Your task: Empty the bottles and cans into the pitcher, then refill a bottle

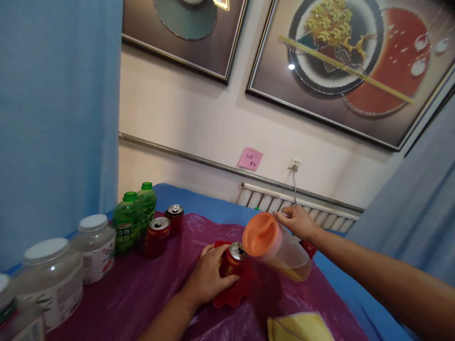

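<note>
My left hand is wrapped around a red drink can with an opened top. Under the can lies a red scalloped dish or mat. My right hand grips a clear plastic pitcher from behind; its handle is mostly hidden. An orange lid covers the pitcher, which is tilted left so that the lid's edge comes close to the can's top. Some yellowish liquid shows low in the pitcher. I cannot tell whether any is flowing out.
Two more red cans and two green bottles stand to the left, beside several white-lidded jars. A folded yellow cloth lies at the front on purple plastic sheeting. Another red item is partly hidden behind the pitcher.
</note>
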`<state>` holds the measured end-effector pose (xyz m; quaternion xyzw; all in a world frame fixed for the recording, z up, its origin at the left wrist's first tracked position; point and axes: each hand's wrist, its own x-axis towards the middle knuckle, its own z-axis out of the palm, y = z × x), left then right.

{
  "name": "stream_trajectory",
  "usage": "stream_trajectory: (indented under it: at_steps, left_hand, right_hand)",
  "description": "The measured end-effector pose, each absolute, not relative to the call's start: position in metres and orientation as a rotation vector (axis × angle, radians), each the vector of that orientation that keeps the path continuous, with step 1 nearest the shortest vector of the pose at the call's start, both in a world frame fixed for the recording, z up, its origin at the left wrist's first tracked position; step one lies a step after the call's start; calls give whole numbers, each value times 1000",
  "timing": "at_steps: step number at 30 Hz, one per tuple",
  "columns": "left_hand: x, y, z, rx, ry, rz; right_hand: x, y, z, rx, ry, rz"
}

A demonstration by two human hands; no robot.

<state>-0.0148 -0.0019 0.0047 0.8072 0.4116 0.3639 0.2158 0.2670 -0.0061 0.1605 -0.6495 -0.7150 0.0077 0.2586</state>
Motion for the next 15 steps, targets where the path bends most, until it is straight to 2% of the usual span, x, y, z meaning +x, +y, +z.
stream_trajectory:
  at_steps: [15]
  left_hand:
    - [-15,-4,8,2232,1129,1039]
  right_hand:
    - [265,-7,163,-1749,-1931,51]
